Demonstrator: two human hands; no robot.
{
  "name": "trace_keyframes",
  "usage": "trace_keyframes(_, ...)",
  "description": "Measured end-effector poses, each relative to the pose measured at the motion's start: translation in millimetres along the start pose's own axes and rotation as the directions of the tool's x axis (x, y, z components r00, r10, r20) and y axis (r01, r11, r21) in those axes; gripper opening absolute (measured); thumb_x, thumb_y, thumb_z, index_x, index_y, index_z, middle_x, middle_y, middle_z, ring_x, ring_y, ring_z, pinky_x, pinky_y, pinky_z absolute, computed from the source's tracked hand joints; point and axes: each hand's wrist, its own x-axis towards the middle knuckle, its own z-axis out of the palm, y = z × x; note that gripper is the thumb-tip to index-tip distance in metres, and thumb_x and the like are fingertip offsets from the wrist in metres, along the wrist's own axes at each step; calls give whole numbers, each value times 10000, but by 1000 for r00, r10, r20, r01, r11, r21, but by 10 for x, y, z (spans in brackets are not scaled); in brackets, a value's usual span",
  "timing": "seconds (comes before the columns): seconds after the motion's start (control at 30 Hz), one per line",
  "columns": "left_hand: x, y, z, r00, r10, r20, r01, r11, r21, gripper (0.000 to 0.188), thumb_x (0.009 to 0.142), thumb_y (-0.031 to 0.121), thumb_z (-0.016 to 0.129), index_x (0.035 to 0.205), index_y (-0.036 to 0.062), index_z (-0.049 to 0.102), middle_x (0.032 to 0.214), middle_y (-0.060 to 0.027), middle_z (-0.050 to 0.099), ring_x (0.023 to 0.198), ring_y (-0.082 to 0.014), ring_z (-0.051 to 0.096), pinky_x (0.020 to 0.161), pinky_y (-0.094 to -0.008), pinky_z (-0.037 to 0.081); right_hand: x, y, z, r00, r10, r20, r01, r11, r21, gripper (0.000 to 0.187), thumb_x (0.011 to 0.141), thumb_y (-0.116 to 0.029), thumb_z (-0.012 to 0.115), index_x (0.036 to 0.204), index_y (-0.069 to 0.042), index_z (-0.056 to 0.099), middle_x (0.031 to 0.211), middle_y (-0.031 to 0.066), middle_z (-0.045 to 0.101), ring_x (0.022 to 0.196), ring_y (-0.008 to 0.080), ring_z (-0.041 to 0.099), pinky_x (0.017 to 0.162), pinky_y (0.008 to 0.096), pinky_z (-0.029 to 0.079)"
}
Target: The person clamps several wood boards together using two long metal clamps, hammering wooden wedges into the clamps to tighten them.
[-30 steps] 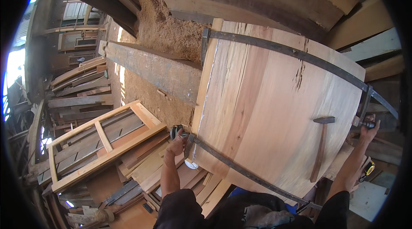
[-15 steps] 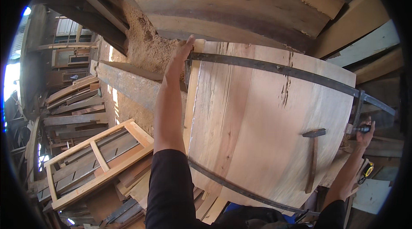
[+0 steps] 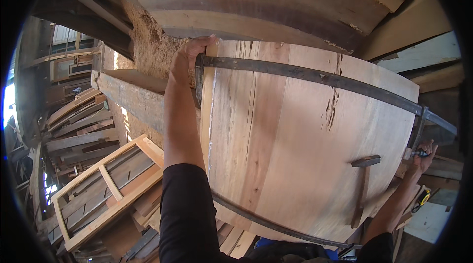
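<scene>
A broad panel of pale wooden boards [image 3: 290,130] lies before me, with a narrow wooden strip [image 3: 206,115] along its left edge. Across the far part runs a dark metal bar clamp [image 3: 315,76]. My left hand [image 3: 198,46] is bent over the panel's far left corner, closed on the end of the strip beside the clamp's jaw; some fingers are hidden. At the right edge, my right hand [image 3: 426,155] is closed around the clamp's screw handle [image 3: 420,153]. A hammer [image 3: 363,184] with a wooden handle rests on the panel's right part.
A second bar clamp [image 3: 276,222] crosses the near side. Large boards [image 3: 266,1] stand beyond the panel, beside sawdust [image 3: 152,41]. A wooden frame [image 3: 111,184] and stacked offcuts [image 3: 84,120] lie left. A yellow tape measure [image 3: 424,197] sits at right.
My left hand has bent more over the corner at the clamp's jaw. The right hand stays at the screw handle, its fingers slightly shifted. The whole view has moved a little.
</scene>
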Motion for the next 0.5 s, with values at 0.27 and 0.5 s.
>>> trace_keyframes(0.27, 347, 181, -55, 826, 543, 152, -386, 347, 855, 485, 992, 470, 427, 1203, 74, 611, 1166, -122, 635, 1078, -254, 605, 925, -411, 481, 42, 138, 116, 998, 45, -49, -45, 999, 2, 191, 1007, -188, 518, 1004, 3, 519, 669, -20, 375, 595, 90, 371, 587, 268, 380)
trace_keyframes(0.5, 177, 394, 829, 941, 323, -100, 51, 156, 987, 555, 1003, 491, 314, 1117, 76, 664, 1168, -212, 635, 1153, -392, 561, 993, -468, 439, 4, 49, 143, 995, 4, -102, -13, 996, -86, 187, 1011, -190, 510, 974, -8, 532, 666, -21, 365, 600, 90, 370, 595, 266, 389)
